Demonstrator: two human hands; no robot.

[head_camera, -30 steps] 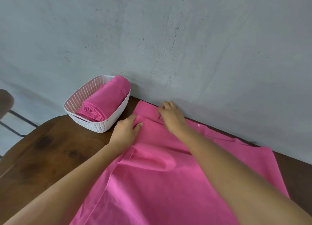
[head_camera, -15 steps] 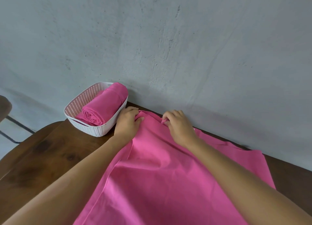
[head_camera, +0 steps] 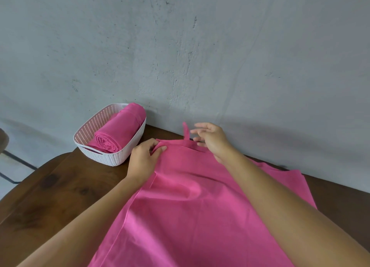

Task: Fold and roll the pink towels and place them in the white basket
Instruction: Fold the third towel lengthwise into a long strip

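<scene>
Lengthwise toward wall, pink towel (head_camera: 190, 206), left hand (head_camera: 144, 158) pinching corner

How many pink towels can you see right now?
2. One rolled pink fabric towel lies in the white perforated plastic basket; one flat pink fabric towel is spread on the brown wooden table. Further layers beneath it could be hidden.

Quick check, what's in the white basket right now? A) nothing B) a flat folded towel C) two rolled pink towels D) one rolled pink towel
D: one rolled towel lies in the basket, spiral end facing the camera; the other towel is spread on the table.
</scene>
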